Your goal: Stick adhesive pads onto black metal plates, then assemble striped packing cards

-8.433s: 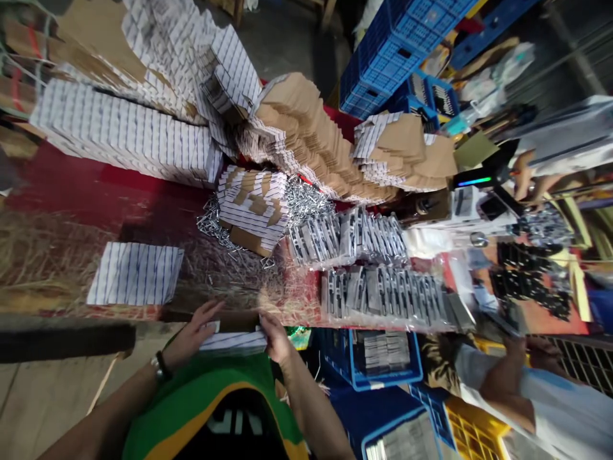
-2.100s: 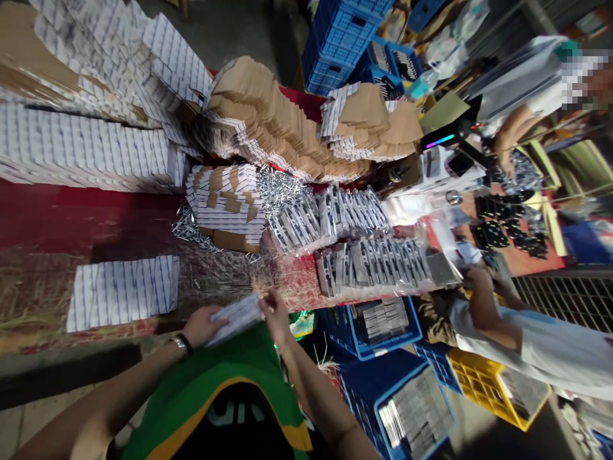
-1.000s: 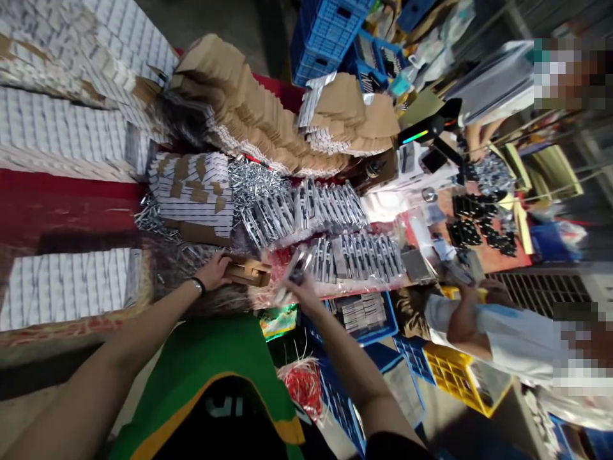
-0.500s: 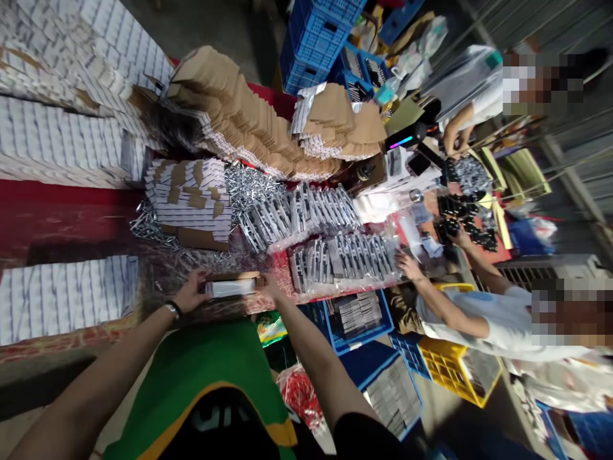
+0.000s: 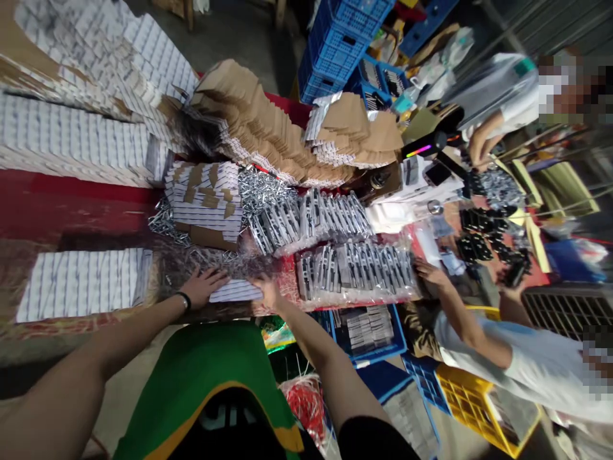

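A small white striped box [image 5: 235,291] lies flat at the near edge of the red table [image 5: 71,207]. My left hand [image 5: 204,286] rests on its left end, fingers spread. My right hand [image 5: 267,291] presses its right end with fingers bent onto it. Just beyond the box lie loose metal parts [image 5: 201,259] and a tray of striped boxes with brown flaps [image 5: 207,201]. Rows of bagged grey items [image 5: 357,265] lie right of my right hand.
A flat stack of striped boxes [image 5: 83,283] lies left. Heaps of brown and striped flat cartons [image 5: 268,124] fill the back. Blue crates [image 5: 371,329] and a yellow crate [image 5: 472,399] stand below the table. A person's hand [image 5: 431,275] reaches in at right; another person works farther back.
Since a second ago my right hand brought a bagged item to the brown box under my left hand; the box now lies shut and striped side up under both hands.
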### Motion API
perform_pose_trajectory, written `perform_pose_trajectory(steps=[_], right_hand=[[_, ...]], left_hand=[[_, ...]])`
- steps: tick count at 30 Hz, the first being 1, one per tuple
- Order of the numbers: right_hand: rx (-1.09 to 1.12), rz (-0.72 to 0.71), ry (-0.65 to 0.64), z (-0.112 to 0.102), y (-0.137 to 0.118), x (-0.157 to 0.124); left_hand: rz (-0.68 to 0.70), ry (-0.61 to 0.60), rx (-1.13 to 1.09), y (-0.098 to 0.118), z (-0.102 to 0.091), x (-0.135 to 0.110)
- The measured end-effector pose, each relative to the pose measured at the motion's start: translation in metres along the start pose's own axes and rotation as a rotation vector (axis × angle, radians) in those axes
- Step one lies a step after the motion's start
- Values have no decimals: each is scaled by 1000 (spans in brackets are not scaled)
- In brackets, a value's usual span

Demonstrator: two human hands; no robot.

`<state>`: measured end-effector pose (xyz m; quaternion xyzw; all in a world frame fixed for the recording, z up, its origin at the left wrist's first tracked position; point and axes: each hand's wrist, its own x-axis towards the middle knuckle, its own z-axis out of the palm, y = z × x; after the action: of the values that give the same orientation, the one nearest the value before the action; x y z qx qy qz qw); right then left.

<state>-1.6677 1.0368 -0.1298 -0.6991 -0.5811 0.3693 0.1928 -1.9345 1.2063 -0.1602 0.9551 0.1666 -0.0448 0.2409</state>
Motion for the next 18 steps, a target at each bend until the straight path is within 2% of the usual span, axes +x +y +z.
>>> perform_pose_trajectory(steps=[2,4,6,8,11,14,16,18], right_hand=[[-184,-85,-168,3,-2,-9],[-400,-95,-242,11,-6,-17],[-546,-31,-167,22,-11,-21],[-621,10,-89,28,-17,-20],[-615,-33,-148,24,-23,-14],[-641,-63,-246,19,-26,-12],[-711,-60,-216,24,-26,-15],[-742,-39,-126,37,-25,-21]], left_hand=[[45,-39,111,17,-2,-4],[65,-46,160,37,2,-1],[10,-36,208,53,8,7],[-47,-35,249,60,11,18],[8,-94,248,57,6,26],[66,-123,242,54,6,20],[40,-58,255,58,17,11],[-14,10,257,64,31,4]])
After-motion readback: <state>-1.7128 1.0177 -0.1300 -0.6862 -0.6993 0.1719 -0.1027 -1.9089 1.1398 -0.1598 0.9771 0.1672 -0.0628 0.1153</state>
